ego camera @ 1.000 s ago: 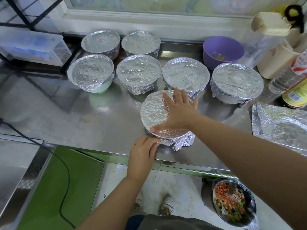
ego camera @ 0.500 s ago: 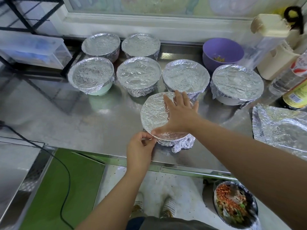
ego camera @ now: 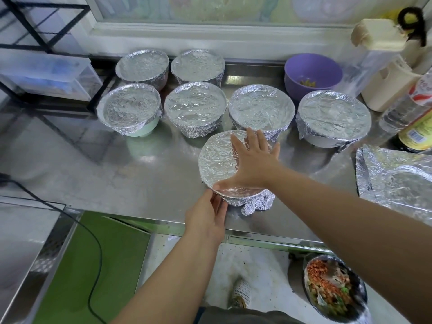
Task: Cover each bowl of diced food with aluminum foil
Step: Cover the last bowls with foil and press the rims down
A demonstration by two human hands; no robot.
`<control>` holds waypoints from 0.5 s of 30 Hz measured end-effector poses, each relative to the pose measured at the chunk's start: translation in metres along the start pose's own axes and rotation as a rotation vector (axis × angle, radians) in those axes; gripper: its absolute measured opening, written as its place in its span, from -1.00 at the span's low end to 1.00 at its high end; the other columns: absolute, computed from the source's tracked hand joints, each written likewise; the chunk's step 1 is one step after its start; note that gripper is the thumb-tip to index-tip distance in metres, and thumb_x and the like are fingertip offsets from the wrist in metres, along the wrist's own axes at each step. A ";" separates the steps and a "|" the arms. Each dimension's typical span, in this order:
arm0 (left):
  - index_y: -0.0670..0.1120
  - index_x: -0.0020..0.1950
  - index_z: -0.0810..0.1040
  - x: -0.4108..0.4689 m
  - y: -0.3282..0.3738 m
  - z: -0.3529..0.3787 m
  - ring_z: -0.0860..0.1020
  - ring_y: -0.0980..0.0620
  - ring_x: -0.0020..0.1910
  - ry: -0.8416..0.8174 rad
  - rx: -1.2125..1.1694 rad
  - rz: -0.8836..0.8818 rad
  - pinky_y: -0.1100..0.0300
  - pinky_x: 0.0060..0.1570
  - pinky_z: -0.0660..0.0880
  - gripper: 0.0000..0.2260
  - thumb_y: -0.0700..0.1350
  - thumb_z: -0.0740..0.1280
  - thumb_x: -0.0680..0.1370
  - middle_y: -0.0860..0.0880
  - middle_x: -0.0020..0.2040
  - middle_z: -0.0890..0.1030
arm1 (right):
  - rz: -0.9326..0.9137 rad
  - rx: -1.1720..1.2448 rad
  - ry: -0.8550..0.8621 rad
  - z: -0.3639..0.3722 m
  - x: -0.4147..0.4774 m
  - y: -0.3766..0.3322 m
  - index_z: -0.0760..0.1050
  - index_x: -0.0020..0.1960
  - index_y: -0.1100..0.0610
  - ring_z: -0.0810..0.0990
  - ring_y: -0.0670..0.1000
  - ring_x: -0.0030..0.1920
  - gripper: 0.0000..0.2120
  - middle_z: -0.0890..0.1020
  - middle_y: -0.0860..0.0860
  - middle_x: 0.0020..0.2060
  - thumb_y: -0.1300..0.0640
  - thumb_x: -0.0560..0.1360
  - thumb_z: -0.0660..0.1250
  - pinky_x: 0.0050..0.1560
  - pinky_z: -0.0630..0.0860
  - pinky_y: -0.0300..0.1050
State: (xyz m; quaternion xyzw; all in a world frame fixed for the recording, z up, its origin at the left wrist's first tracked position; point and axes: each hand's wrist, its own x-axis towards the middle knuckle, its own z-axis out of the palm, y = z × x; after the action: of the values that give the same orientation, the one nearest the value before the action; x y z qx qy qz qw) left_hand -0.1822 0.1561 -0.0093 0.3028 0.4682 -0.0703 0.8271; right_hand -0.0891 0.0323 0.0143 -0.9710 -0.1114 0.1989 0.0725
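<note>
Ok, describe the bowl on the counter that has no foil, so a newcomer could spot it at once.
On the steel counter, go to the back edge below the window sill, toward the right. The purple bowl sits just behind the rightmost foil-covered bowl. It alone is open on top, with a few yellowish bits inside.

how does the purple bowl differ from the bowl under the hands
The purple bowl is uncovered; the near bowl is wrapped in foil. The purple bowl sits untouched; the near bowl has the right hand on top, left hand at its side. Both sit on the counter.
</note>
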 end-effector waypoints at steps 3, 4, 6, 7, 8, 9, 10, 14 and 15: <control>-0.17 0.03 0.63 -0.003 0.003 0.005 0.67 0.09 -0.21 -0.023 0.065 0.043 0.24 -0.25 0.60 -0.84 -0.08 0.38 0.63 -0.04 -0.16 0.70 | 0.010 0.004 0.008 0.002 0.000 0.000 -0.32 0.61 -0.10 -0.41 0.21 0.56 0.39 -0.36 0.10 0.58 -0.72 0.07 0.23 0.43 -0.30 0.49; -0.18 0.07 0.63 -0.004 0.005 0.007 0.68 0.08 -0.22 -0.028 0.089 0.049 0.24 -0.25 0.61 -0.83 -0.08 0.37 0.63 -0.06 -0.13 0.71 | 0.014 0.000 0.009 0.002 -0.001 -0.001 -0.32 0.61 -0.10 -0.41 0.21 0.56 0.39 -0.36 0.11 0.58 -0.73 0.06 0.21 0.44 -0.29 0.49; -0.23 0.13 0.60 -0.002 0.008 0.010 0.65 0.04 -0.17 -0.021 0.137 0.047 0.21 -0.15 0.62 -0.86 -0.18 0.34 0.65 -0.12 -0.04 0.67 | 0.010 -0.006 0.012 0.003 0.000 -0.001 -0.32 0.61 -0.09 -0.40 0.22 0.56 0.39 -0.35 0.11 0.59 -0.74 0.05 0.17 0.44 -0.28 0.50; -0.25 0.11 0.58 0.000 0.009 0.013 0.61 0.01 -0.15 -0.015 0.151 0.048 0.19 -0.09 0.60 -0.90 -0.26 0.30 0.65 -0.14 -0.03 0.64 | -0.001 0.001 0.018 0.004 0.000 -0.001 -0.32 0.61 -0.09 -0.40 0.22 0.56 0.39 -0.35 0.12 0.59 -0.74 0.05 0.17 0.44 -0.28 0.50; -0.25 0.09 0.54 -0.001 0.012 0.016 0.57 0.00 -0.16 -0.016 0.166 0.059 0.18 -0.08 0.58 -0.91 -0.33 0.26 0.64 -0.17 -0.03 0.59 | -0.019 0.025 0.031 0.004 -0.002 0.001 -0.31 0.62 -0.10 -0.40 0.22 0.56 0.38 -0.34 0.11 0.59 -0.73 0.06 0.19 0.44 -0.28 0.49; -0.22 0.15 0.50 -0.002 0.015 0.019 0.54 -0.01 -0.18 -0.018 0.182 0.081 0.16 -0.09 0.56 -0.83 -0.39 0.22 0.62 -0.20 0.01 0.55 | -0.047 0.063 0.056 0.004 -0.006 0.004 -0.29 0.62 -0.11 -0.41 0.20 0.56 0.36 -0.34 0.10 0.59 -0.71 0.08 0.21 0.44 -0.29 0.48; -0.16 0.33 0.43 -0.003 0.019 0.022 0.53 -0.01 -0.17 -0.017 0.198 0.113 0.15 -0.11 0.54 -0.66 -0.44 0.18 0.61 -0.19 0.09 0.52 | -0.089 0.107 0.088 0.005 -0.011 0.008 -0.26 0.62 -0.14 -0.41 0.18 0.56 0.32 -0.33 0.07 0.60 -0.70 0.10 0.22 0.46 -0.29 0.48; 0.11 0.65 -0.05 0.002 0.029 0.023 0.61 -0.12 -0.05 -0.082 0.410 0.228 0.01 -0.08 0.60 -0.18 -0.51 0.15 0.56 -0.18 0.28 0.54 | -0.392 0.020 0.223 0.022 -0.039 0.030 -0.11 0.61 -0.24 -0.34 0.15 0.59 0.09 -0.18 0.02 0.63 -0.66 0.21 0.13 0.50 -0.22 0.45; 0.09 0.63 0.05 0.002 0.031 0.024 0.62 -0.14 -0.02 -0.104 0.468 0.243 -0.02 -0.05 0.62 -0.21 -0.52 0.15 0.55 -0.18 0.27 0.56 | -0.469 -0.056 0.268 0.031 -0.042 0.036 -0.05 0.61 -0.23 -0.27 0.19 0.60 0.02 -0.09 0.04 0.63 -0.62 0.27 0.14 0.50 -0.22 0.44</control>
State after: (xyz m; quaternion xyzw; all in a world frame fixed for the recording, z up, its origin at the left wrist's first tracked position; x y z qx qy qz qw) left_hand -0.1514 0.1681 0.0117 0.5357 0.3563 -0.0921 0.7600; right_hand -0.1330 -0.0095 -0.0051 -0.9379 -0.3283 0.0433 0.1038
